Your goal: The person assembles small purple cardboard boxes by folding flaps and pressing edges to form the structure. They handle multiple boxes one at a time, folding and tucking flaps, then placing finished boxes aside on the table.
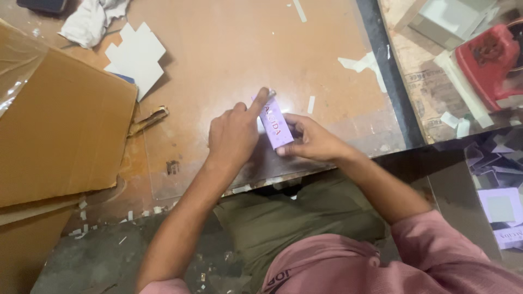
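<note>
Resting on brown table (229,49), beside big cardboard sheet (60,125) at left | white card blanks (136,57) near far edge | left hand (233,136) curled, forefinger pressing box top | right hand (313,140) gripping box bottom | small lilac box (275,124) between both hands, just above table's near edge

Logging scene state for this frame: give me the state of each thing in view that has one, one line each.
small lilac carton: folded up, held on the board by both hands
left hand: on the carton, forefinger pressing its far end
right hand: gripping the carton's near end
flat white carton blank: unfolded, lying flat
large brown cardboard box: flap open
white cloth: crumpled
</note>
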